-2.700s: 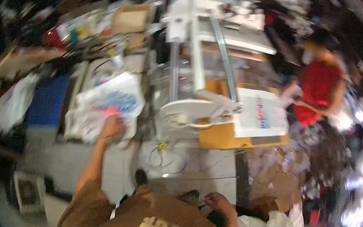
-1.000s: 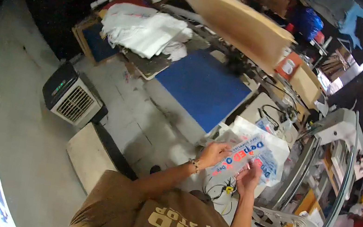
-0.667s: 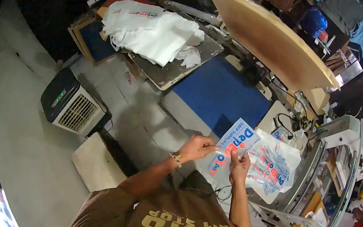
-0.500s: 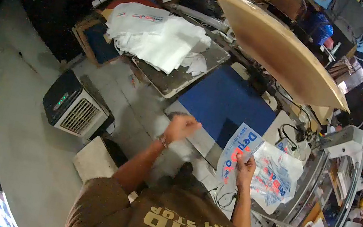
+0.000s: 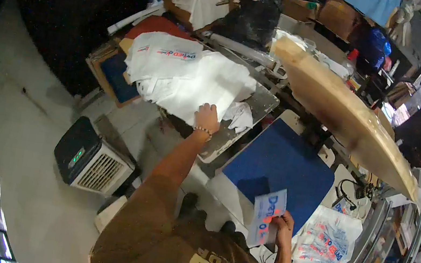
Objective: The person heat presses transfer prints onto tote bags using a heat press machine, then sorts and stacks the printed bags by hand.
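Observation:
My left hand [image 5: 207, 118], with a beaded bracelet at its wrist, is at the near edge of a pile of white cloths [image 5: 185, 84]. Its fingers look curled on the top cloth, and their tips are hard to make out. Blue and red lettering marks the far part of that cloth. In my right hand [image 5: 283, 230] is a printed transfer sheet [image 5: 266, 216] with blue and red lettering, pinched at its right edge. The sheet hangs over the near edge of a blue board [image 5: 283, 161].
Printed sheets [image 5: 329, 239] lie right of the board. A large round-edged wooden panel [image 5: 345, 105] juts over the work area. An air cooler [image 5: 94, 160] stands on the floor at left. Framed screens [image 5: 115, 76] lean beside the cloth table [image 5: 260, 109]. Cables [image 5: 346, 191] lie at right.
My left hand has moved forward from above the board's left corner onto the white cloths. My right hand keeps hold of the transfer sheet, now turned more edge-on. The view has shifted.

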`<action>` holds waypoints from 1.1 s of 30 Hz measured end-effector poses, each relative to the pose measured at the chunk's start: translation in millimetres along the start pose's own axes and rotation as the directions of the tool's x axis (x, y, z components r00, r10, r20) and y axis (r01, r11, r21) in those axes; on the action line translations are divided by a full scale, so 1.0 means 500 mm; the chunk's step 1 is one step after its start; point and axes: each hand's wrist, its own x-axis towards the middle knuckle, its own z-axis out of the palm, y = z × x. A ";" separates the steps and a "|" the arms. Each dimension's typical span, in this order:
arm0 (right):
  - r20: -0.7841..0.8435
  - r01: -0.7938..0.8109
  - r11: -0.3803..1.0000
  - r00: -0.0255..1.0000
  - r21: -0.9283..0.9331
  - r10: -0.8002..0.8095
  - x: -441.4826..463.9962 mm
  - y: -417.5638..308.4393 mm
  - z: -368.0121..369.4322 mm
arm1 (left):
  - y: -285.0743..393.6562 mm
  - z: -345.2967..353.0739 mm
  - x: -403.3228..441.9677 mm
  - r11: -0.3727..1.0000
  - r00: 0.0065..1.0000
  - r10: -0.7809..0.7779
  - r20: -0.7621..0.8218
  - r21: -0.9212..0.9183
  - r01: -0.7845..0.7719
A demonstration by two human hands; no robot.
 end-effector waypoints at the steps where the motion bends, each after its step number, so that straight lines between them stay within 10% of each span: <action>1: -0.071 -0.107 0.991 0.991 0.078 0.113 -0.026 -0.086 0.058 | -0.004 0.004 0.020 0.999 1.000 0.018 0.023 0.048 -0.019; 4: -0.374 0.006 0.925 0.916 0.379 0.147 0.012 0.025 0.081 | -0.014 -0.001 0.054 0.997 0.972 0.002 0.236 -0.073 0.016; 7: -0.334 0.080 0.970 0.943 0.228 0.001 0.104 0.108 0.136 | -0.058 -0.019 0.053 0.991 0.985 0.077 0.156 -0.119 -0.059; 9: 0.147 0.197 0.930 0.956 0.311 -0.252 0.159 -0.030 0.250 | -0.097 -0.033 0.071 0.981 0.987 0.147 0.067 -0.141 -0.136; 11: 0.073 -0.202 0.979 0.976 -0.017 0.203 0.258 -0.093 0.357 | -0.112 -0.084 0.088 0.973 0.983 0.150 0.108 -0.190 -0.128; 12: -0.150 -0.034 0.983 0.987 0.181 0.062 0.312 -0.077 0.448 | -0.114 -0.109 0.095 0.966 0.979 0.144 0.141 -0.235 -0.108; 13: 0.004 -0.134 0.989 0.991 -0.064 0.135 0.310 -0.206 0.493 | -0.117 -0.119 0.090 0.964 0.977 0.154 0.149 -0.238 -0.116; 16: 0.104 -0.210 0.975 0.974 0.069 0.202 0.473 -0.185 0.575 | -0.126 -0.149 0.036 0.918 0.964 0.217 0.154 -0.367 -0.149; 19: -0.002 -0.052 0.977 0.999 -0.209 0.052 0.483 -0.226 0.618 | -0.150 -0.160 -0.012 0.843 0.918 0.334 0.215 -0.503 -0.189; 22: 0.064 -0.079 0.864 0.990 -0.497 0.128 0.446 -0.198 0.580 | -0.253 -0.063 0.002 0.517 0.912 0.293 0.286 -0.850 0.101; 26: 0.337 0.170 0.927 0.940 -0.333 -0.051 0.276 -0.213 0.511 | -0.296 -0.058 0.064 0.852 0.997 0.054 0.059 -0.523 -0.016; 29: 0.378 -0.014 0.804 0.877 -0.595 0.296 0.166 -0.231 0.419 | -0.257 -0.036 0.051 0.373 0.881 0.103 0.462 -0.839 0.397; 33: 0.288 -0.040 0.969 0.951 -0.244 0.112 -0.006 -0.208 0.295 | -0.130 -0.110 -0.033 -0.088 0.639 0.563 0.524 -0.731 0.677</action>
